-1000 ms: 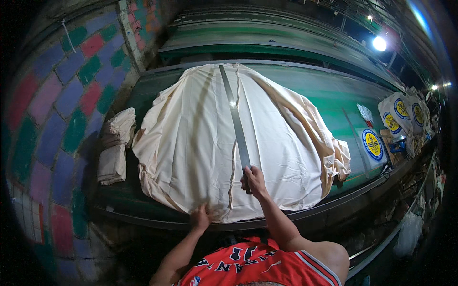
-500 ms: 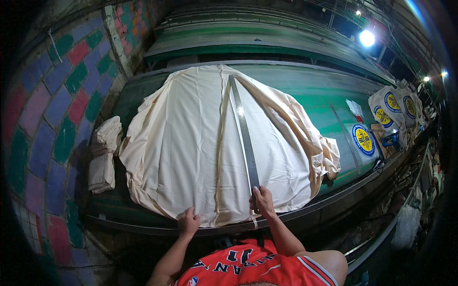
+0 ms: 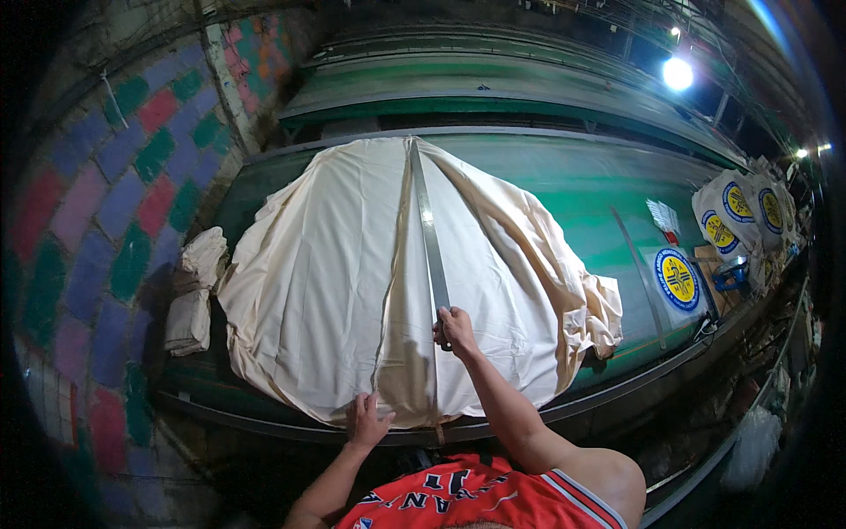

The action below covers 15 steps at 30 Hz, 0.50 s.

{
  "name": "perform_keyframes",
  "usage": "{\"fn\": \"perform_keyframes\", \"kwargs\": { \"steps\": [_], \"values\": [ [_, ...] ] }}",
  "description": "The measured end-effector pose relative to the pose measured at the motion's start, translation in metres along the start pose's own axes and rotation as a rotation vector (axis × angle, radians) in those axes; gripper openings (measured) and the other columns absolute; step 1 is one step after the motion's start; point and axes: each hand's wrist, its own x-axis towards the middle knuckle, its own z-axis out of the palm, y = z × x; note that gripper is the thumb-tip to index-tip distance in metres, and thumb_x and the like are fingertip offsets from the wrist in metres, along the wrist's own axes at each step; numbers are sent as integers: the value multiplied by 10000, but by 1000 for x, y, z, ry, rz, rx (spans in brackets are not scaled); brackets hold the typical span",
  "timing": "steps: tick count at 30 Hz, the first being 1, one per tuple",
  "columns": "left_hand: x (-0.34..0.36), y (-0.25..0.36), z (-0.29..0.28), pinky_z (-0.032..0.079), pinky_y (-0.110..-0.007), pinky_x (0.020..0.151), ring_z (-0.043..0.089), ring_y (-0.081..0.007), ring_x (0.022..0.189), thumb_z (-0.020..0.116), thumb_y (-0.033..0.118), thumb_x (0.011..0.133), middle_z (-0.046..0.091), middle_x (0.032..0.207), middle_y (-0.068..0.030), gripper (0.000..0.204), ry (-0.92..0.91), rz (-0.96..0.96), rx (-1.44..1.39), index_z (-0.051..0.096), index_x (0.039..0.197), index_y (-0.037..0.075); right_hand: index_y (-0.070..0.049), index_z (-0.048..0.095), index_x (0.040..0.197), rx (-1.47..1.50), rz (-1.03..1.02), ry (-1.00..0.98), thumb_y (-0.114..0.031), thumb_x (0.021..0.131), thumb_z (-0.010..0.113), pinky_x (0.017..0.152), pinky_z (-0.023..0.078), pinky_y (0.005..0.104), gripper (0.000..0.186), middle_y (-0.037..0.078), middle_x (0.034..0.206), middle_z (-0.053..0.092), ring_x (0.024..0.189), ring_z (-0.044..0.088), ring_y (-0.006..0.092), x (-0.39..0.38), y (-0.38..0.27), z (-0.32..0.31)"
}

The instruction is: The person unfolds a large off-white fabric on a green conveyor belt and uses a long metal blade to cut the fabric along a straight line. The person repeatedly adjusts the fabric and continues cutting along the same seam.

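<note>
A large cream cloth (image 3: 317, 291) lies spread over the green table, its sides bunched into folds. A long flat metal straightedge (image 3: 430, 238) rests on it, running from the far edge toward me. My right hand (image 3: 455, 331) is closed around the straightedge's near end. My left hand (image 3: 367, 421) lies on the cloth's near edge, fingers stretched out and somewhat apart, holding nothing I can see. A lengthwise raised fold or cloth edge runs from near my left fingers to the straightedge's far end.
Folded cream cloth (image 3: 191, 309) is stacked at the table's left end, beside a painted block wall (image 3: 115, 212). On the right lie a second metal strip (image 3: 641, 273), a sheet with a round blue-and-yellow emblem (image 3: 676, 279) and several printed bags (image 3: 738, 207). More long tables (image 3: 493, 84) stand behind.
My right hand has moved away from me and left, carrying the straightedge; its far end now meets the cloth's far edge. My left hand has shifted right along the near edge, its fingers opening.
</note>
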Motion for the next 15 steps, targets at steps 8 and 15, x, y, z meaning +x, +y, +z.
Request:
{"fn": "perform_keyframes", "kwargs": {
  "steps": [8, 15],
  "values": [
    [1, -1, 12, 400, -482, 984, 487, -343, 1131, 904, 277, 596, 479, 1219, -118, 768, -12, -89, 12, 546, 1255, 109, 22, 499, 868, 128, -18, -63, -239, 1033, 457, 405, 478, 344, 311, 127, 687, 615, 469, 596, 209, 38, -23, 5],
    [-2, -1, 10, 438, -467, 966, 507, -320, 1150, 900, 258, 599, 507, 1208, -101, 711, -31, -88, 47, 601, 1230, 122, 37, 493, 927, 87, 1, -42, -225, 1028, 471, 433, 496, 348, 282, 129, 708, 604, 488, 586, 216, 52, -30, 14]
  ]
}}
